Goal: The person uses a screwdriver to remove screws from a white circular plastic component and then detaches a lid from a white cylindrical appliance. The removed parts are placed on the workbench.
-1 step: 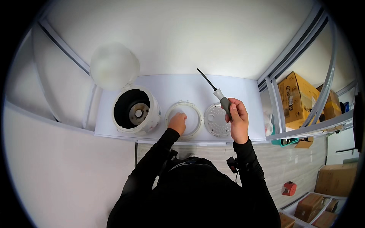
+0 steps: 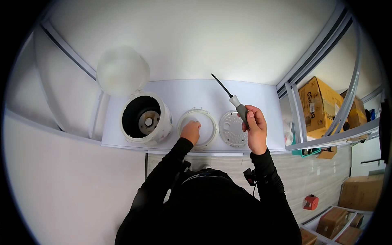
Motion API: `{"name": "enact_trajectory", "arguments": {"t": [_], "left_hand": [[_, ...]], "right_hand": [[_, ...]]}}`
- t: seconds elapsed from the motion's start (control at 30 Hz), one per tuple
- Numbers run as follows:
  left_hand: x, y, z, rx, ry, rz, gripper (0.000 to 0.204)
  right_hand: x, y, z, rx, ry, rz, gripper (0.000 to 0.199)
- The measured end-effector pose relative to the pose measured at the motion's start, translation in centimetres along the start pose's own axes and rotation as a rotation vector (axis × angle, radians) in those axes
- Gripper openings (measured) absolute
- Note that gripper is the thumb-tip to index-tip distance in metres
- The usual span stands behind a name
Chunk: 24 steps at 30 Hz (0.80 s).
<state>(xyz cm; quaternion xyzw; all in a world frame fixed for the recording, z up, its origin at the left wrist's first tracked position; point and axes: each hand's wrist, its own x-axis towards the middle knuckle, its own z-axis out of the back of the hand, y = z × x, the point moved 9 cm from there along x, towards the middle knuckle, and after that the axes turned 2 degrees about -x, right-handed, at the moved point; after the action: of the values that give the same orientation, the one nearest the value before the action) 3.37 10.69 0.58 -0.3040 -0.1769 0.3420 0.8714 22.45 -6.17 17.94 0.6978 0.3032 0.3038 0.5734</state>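
My right hand (image 2: 256, 130) is wrapped round the grey handle of a screwdriver (image 2: 241, 113). Its dark shaft points up and to the left, away from me. Over a white plastic ring (image 2: 214, 124) lying on the table, my left hand (image 2: 191, 132) is closed, fingers curled in; what they hold, if anything, is hidden. Right of the ring lies a round, pale perforated plate (image 2: 233, 130), partly behind my right hand. On the left stands a white rice cooker body (image 2: 164, 122) with a dark interior and a round metal piece (image 2: 149, 121) at its bottom. Its whitish lid (image 2: 123, 70) is raised.
The pale table (image 2: 179, 87) meets a white wall (image 2: 204, 41) at its far edge. At the right, metal shelf posts (image 2: 297, 110) stand beside cardboard boxes (image 2: 320, 108) and a teal basket (image 2: 302, 153). A red stool (image 2: 311, 202) is on the floor.
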Motion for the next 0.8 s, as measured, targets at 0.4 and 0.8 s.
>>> {"name": "enact_trajectory", "arguments": {"t": [0.4,0.8], "left_hand": [[0.3,-1.6,0.4,0.037,-0.005,-0.022,0.012],[0.3,-1.0,0.0,0.017,-0.039,-0.044,0.017]], "right_hand": [[-0.2,-0.7,0.0,-0.206,-0.011,0.105,0.027],[-0.6,-7.1,-3.8,0.521,0.415,-0.487,0.063]]}}
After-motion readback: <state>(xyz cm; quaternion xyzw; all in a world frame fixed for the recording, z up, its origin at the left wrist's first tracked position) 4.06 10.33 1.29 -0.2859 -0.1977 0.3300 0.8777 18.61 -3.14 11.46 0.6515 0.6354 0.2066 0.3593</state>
